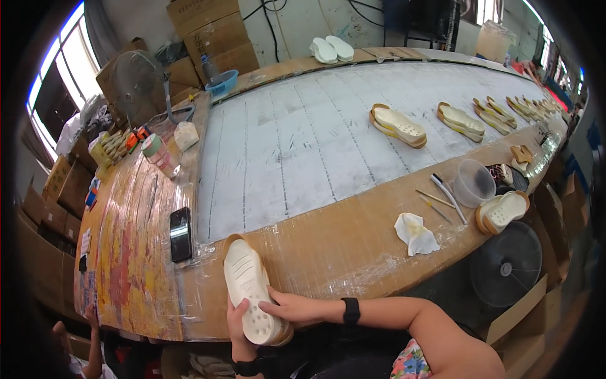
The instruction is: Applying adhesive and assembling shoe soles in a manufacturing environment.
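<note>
A cream shoe sole (243, 268) with a tan rim stands tilted at the table's near edge, its far end resting on or just over the brown covering. Round holes dot its near end, and shallow grooves cross the far end. My left hand (238, 321) is closed on its left side near the bottom. From the right, my right hand (293, 307) grips the opposite edge, thumb on the upper face. The fingers under the sole are hidden.
On the white conveyor belt (284, 151), several soles (399, 125) stand in a row at right. Nearer lie a crumpled cloth (415, 234), thin sticks (435, 199), a plastic tub (475, 183) and more soles (503, 211). A phone (180, 234) lies left; another person's hand (92, 316) shows lower left.
</note>
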`<state>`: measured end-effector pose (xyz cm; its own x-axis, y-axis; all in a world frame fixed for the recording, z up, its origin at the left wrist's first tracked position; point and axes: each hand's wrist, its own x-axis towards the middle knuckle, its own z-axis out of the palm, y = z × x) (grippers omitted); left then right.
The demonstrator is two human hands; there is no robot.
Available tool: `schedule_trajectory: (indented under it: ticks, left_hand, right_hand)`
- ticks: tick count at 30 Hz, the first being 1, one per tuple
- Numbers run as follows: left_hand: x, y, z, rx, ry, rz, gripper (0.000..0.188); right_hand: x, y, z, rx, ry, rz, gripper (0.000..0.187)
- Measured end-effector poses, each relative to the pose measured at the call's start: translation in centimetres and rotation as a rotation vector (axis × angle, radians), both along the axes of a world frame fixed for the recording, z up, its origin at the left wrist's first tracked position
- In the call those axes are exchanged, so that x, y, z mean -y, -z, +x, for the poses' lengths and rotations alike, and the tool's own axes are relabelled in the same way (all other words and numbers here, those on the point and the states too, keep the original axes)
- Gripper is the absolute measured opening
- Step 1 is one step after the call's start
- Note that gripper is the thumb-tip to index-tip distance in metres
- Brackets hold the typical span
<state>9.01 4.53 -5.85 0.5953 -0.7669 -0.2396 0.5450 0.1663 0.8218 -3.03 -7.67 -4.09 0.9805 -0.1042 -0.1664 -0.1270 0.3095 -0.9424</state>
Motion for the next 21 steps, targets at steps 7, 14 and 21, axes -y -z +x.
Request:
schedule_trajectory:
  ticks: [7, 14, 21]
  left_hand:
    - [0.4, 0.2, -0.3, 0.133, -0.048, -0.002, 0.043]
    - [0.3, -1.5, -1.8, 0.005, -0.173, 0.154, 0.03]
    - [-0.2, -1.3, -1.0, 0.057, -0.238, 0.257, 0.04]
  right_hand:
    - [16.0, 2.5, 1.6, -0.111, 0.306, 0.065, 0.041]
    - [41.0, 4.8, -8.6, -0.453, 2.04, -0.88, 0.045]
    - [45.8, 5.0, -11.3, -0.709, 1.938, -0.725, 0.06]
